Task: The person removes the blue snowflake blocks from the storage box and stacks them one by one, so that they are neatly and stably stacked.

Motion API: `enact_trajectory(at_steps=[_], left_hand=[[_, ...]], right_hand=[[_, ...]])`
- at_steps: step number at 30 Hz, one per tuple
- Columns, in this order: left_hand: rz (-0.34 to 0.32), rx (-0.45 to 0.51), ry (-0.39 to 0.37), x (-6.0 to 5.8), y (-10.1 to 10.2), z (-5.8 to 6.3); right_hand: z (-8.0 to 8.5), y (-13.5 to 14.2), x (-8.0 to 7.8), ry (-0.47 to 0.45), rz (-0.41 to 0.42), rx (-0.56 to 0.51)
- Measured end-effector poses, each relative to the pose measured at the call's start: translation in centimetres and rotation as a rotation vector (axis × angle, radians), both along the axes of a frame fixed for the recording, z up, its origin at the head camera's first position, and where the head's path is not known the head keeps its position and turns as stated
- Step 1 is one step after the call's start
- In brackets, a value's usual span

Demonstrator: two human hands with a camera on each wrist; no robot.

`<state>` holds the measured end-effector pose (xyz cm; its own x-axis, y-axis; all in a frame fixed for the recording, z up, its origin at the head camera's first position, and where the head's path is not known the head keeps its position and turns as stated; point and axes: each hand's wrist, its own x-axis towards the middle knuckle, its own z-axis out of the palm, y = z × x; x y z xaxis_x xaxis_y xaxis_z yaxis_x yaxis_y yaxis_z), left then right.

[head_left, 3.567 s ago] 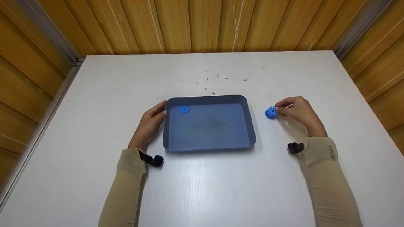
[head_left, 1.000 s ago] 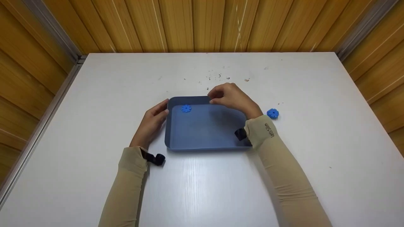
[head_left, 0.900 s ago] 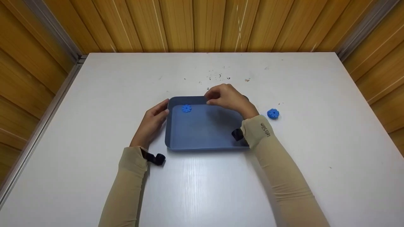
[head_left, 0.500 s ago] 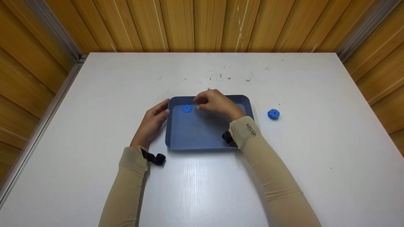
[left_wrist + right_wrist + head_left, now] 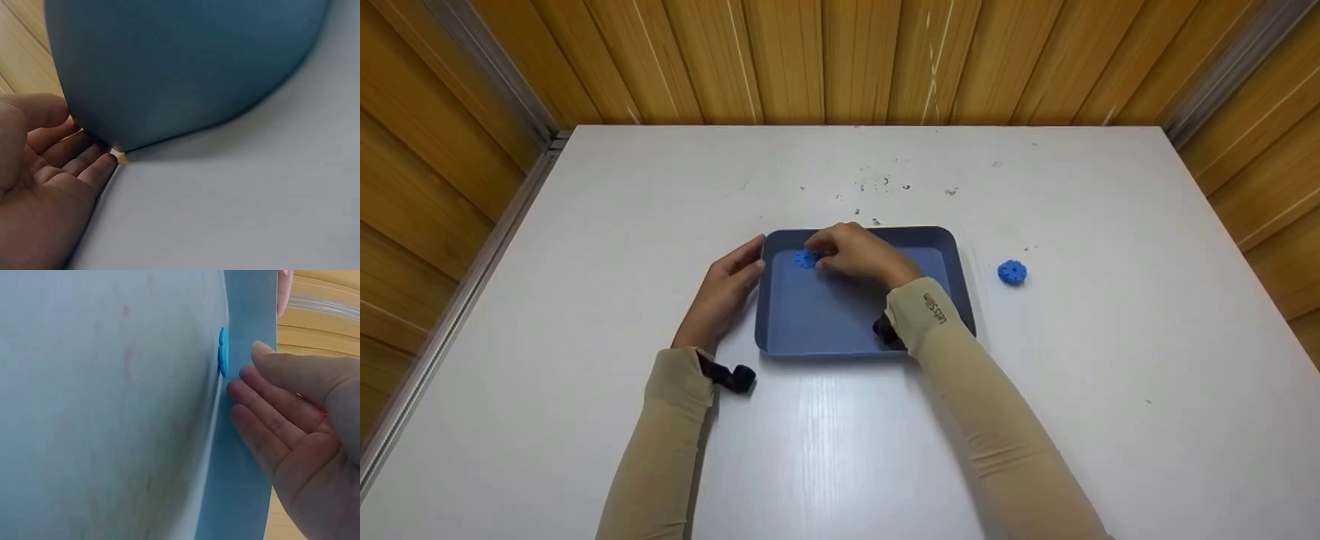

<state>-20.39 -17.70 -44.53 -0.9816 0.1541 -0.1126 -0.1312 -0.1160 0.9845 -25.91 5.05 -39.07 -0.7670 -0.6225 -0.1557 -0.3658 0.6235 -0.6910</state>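
A shallow blue-grey tray (image 5: 810, 322) lies on the white table. My left hand (image 5: 716, 300) rests its fingertips against the tray's outer left wall, the fingers fairly straight in the left wrist view. My right hand (image 5: 861, 255) is over the back left of the tray, with nothing between thumb and fingers in the right wrist view. Its fingertips are close beside a small blue notched disc (image 5: 223, 351) on the tray floor. In the head view, those fingers partly cover the disc's right side. A small stack of like blue discs (image 5: 1012, 272) sits right of the tray.
The white tabletop (image 5: 622, 210) has dark specks (image 5: 885, 184) behind the tray. Yellow wood-look panels (image 5: 855, 60) stand along the back and sides. A black wrist-worn camera (image 5: 741, 379) juts out beside the left sleeve.
My right hand has left the blue stack on the right and moved leftward over the tray, lowering to the disc inside. My left hand stays at the tray's left wall.
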Motion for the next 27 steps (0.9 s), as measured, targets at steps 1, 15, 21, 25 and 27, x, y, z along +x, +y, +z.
enact_trajectory(at_steps=[1, 15, 21, 25, 27], left_hand=[[0.003, 0.003, -0.003, 0.0, 0.0, 0.0], [0.006, -0.022, 0.001, 0.1, -0.1, -0.1], [0.009, -0.011, -0.012, 0.1, -0.1, -0.1], [-0.002, 0.023, -0.006, 0.0, -0.1, -0.1], [-0.007, 0.034, -0.003, 0.0, -0.1, -0.2]], right_hand=[[-0.1, -0.1, 0.0, -0.002, 0.007, 0.005], [-0.8, -1.2, -0.1, 0.045, 0.049, 0.015], [-0.9, -1.3, -0.1, 0.041, 0.039, 0.012], [-0.9, -1.2, -0.1, 0.046, 0.039, -0.004], [-1.0, -1.2, -0.1, 0.052, 0.038, -0.013]])
